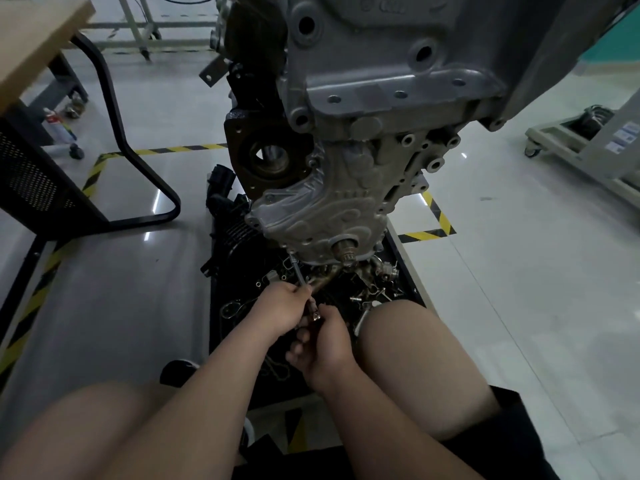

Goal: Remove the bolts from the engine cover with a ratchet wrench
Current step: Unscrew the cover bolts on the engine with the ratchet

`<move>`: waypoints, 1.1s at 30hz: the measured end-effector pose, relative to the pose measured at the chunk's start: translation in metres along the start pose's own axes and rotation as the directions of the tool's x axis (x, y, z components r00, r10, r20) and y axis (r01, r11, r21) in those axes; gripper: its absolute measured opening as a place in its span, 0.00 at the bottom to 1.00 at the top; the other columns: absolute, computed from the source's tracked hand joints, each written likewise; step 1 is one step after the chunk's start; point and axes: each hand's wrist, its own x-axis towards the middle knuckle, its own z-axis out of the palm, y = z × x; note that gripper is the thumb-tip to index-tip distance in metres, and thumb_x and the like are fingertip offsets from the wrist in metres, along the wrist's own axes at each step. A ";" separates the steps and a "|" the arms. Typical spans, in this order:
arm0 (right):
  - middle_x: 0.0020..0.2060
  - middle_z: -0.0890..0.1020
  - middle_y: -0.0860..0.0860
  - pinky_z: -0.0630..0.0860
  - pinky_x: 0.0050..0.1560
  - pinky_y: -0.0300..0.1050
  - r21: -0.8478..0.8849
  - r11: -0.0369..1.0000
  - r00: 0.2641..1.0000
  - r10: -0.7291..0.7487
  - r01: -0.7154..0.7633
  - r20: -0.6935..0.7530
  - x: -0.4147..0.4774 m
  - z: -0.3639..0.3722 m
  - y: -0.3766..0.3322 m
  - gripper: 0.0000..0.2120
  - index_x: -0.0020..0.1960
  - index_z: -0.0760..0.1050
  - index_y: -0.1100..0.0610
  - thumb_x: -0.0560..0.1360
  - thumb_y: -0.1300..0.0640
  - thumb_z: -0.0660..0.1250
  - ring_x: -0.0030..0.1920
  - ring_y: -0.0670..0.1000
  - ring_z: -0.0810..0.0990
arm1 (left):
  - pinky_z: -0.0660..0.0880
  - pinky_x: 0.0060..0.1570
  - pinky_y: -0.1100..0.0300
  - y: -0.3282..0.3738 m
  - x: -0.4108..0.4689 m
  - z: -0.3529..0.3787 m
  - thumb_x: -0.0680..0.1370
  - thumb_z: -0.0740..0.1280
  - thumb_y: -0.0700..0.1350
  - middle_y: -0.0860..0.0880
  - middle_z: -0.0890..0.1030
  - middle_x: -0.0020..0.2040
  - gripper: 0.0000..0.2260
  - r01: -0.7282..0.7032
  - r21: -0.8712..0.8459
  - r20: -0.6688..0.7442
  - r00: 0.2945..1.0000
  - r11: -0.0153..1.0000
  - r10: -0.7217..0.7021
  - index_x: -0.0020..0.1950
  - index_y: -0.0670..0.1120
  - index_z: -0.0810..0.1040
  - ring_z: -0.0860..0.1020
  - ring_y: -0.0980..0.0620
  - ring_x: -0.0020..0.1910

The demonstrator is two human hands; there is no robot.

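Note:
A grey cast engine cover (322, 216) hangs on the front of the raised engine, its lower edge just above a black tray. A thin ratchet wrench with a long extension (299, 273) slants up to the cover's lower left corner, where its tip meets a bolt (290, 251). My left hand (280, 308) pinches the extension shaft partway down. My right hand (327, 341) grips the wrench's ratchet end, just below and to the right of the left hand. The wrench handle is hidden inside my right fist.
A black tray (414, 282) under the engine holds several loose metal parts, clips and gaskets. My bare knees flank it. A black-framed desk (104, 140) stands at the left, a wheeled stand (588, 147) at the right. Yellow-black tape (433, 233) marks the glossy floor.

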 end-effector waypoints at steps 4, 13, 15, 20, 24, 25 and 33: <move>0.22 0.67 0.49 0.64 0.26 0.36 0.183 0.981 0.997 0.068 -0.060 -0.038 0.004 0.009 0.005 0.21 0.30 0.71 0.54 0.79 0.48 0.54 0.19 0.47 0.63 | 0.67 0.23 0.66 -0.006 -0.002 0.005 0.80 0.62 0.49 0.49 0.77 0.24 0.16 0.051 -0.023 0.044 0.998 0.998 -0.050 0.36 0.45 0.79 0.75 0.49 0.20; 0.18 0.67 0.48 0.63 0.22 0.33 0.348 0.929 0.990 0.142 -0.131 -0.006 -0.005 0.028 0.009 0.20 0.30 0.72 0.54 0.77 0.48 0.55 0.17 0.45 0.62 | 0.72 0.27 0.61 0.008 -0.006 -0.002 0.80 0.62 0.49 0.44 0.79 0.27 0.17 0.087 0.177 0.006 0.996 0.980 -0.089 0.35 0.43 0.79 0.76 0.47 0.22; 0.18 0.65 0.47 0.63 0.23 0.33 0.357 0.925 0.990 0.138 -0.130 0.004 -0.006 0.028 0.010 0.21 0.27 0.72 0.54 0.76 0.48 0.56 0.17 0.45 0.61 | 0.76 0.36 0.56 0.014 -0.007 -0.003 0.79 0.63 0.48 0.44 0.81 0.32 0.15 0.068 0.247 -0.023 0.998 0.967 -0.064 0.36 0.44 0.79 0.79 0.45 0.30; 0.21 0.65 0.48 0.65 0.24 0.36 0.282 0.954 0.995 0.099 -0.099 0.014 -0.003 0.017 0.006 0.21 0.34 0.72 0.54 0.81 0.46 0.55 0.20 0.46 0.62 | 0.77 0.41 0.54 0.019 -0.009 0.003 0.79 0.63 0.47 0.41 0.81 0.36 0.13 0.083 0.228 -0.032 0.996 0.970 -0.078 0.42 0.40 0.80 0.78 0.44 0.32; 0.24 0.72 0.50 0.69 0.28 0.40 -0.182 0.980 0.996 -0.084 0.080 -0.015 -0.002 -0.001 0.004 0.18 0.43 0.75 0.58 0.83 0.48 0.56 0.22 0.48 0.69 | 0.73 0.39 0.55 0.012 -0.006 0.005 0.78 0.66 0.47 0.40 0.82 0.39 0.14 0.046 0.210 -0.105 0.994 0.977 -0.024 0.36 0.40 0.79 0.80 0.40 0.40; 0.27 0.75 0.50 0.71 0.28 0.41 -0.339 0.929 0.986 -0.165 0.150 -0.015 -0.002 -0.005 0.004 0.18 0.44 0.75 0.59 0.83 0.48 0.57 0.23 0.49 0.73 | 0.72 0.38 0.56 0.010 -0.006 0.004 0.77 0.67 0.48 0.42 0.81 0.36 0.14 0.047 0.211 -0.128 0.992 0.976 -0.020 0.34 0.41 0.79 0.79 0.41 0.39; 0.44 0.84 0.57 0.79 0.44 0.50 -0.829 0.416 0.858 -0.495 0.373 0.138 0.005 -0.024 0.007 0.16 0.52 0.76 0.61 0.80 0.48 0.62 0.45 0.57 0.83 | 0.64 0.28 0.63 -0.007 -0.003 0.007 0.75 0.69 0.49 0.53 0.76 0.21 0.18 0.003 0.167 -0.198 0.980 0.986 0.031 0.26 0.47 0.77 0.74 0.58 0.25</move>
